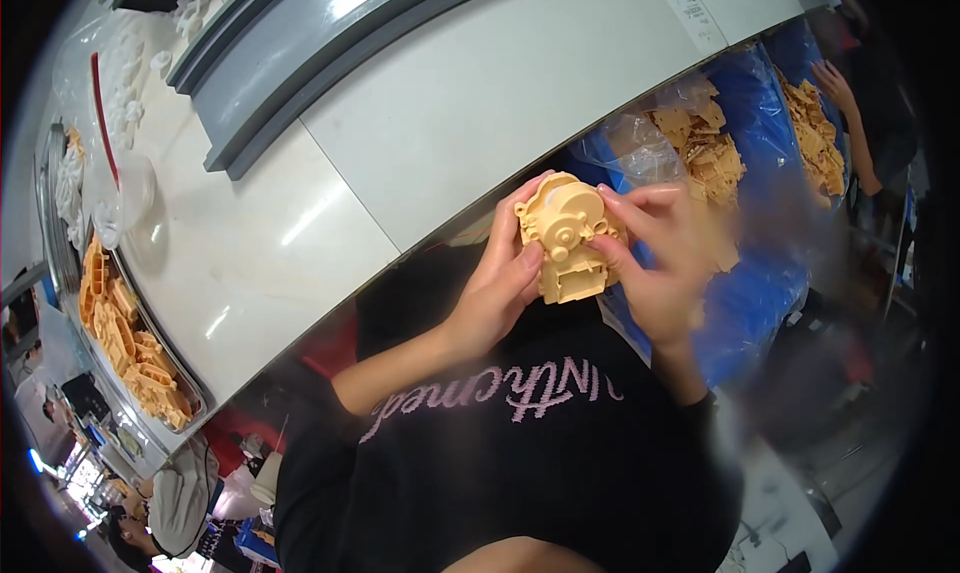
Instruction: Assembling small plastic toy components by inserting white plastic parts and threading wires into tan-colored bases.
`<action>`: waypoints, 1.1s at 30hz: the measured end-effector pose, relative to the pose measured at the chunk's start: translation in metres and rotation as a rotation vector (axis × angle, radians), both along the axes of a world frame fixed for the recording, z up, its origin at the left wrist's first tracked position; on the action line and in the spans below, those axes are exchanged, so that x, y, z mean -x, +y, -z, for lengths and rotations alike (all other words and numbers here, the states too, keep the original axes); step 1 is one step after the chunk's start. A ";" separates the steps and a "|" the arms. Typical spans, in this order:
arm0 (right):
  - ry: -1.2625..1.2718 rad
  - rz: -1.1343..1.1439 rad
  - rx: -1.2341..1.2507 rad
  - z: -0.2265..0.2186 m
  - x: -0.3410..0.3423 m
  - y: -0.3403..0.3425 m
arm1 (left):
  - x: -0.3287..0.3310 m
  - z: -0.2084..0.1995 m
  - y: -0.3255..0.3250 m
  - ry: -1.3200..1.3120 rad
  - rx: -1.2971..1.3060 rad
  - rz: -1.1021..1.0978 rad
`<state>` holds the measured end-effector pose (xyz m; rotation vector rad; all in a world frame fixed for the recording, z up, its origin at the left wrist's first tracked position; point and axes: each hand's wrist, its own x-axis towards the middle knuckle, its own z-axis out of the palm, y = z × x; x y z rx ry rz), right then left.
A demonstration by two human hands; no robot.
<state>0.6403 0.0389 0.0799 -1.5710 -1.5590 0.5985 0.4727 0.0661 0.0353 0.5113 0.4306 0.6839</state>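
Between my two hands, just off the table's near edge, is a yellow-orange moulded plastic housing (572, 235) with round raised bosses and a rectangular opening at its lower end. My left hand (505, 263) grips its left side, with the thumb on the front face and the fingers behind. On the other side my right hand (655, 248) has its thumb tip and fingertips against the housing's right part. The back of the housing is hidden from view.
A metal tray (195, 398) of similar yellow-orange parts stands on the table (330, 243) at left, near white parts (125, 83) in clear plastic. A grey channel (300, 58) lies across the far side. Blue-lined bins (745, 103) with flat yellow parts stand at right, beside another person's hand (835, 88).
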 end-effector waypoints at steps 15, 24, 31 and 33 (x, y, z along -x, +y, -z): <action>0.748 -0.018 0.210 0.021 0.003 -0.003 | -0.004 0.007 -0.004 0.093 -0.148 -0.162; 0.635 0.074 0.130 0.024 0.018 -0.010 | -0.002 0.010 -0.008 0.100 -0.122 -0.186; 0.690 0.034 0.147 0.024 0.016 -0.006 | -0.001 0.013 -0.008 0.083 -0.168 -0.289; 0.702 0.059 0.153 0.028 0.016 -0.010 | -0.002 0.013 -0.009 0.080 -0.123 -0.278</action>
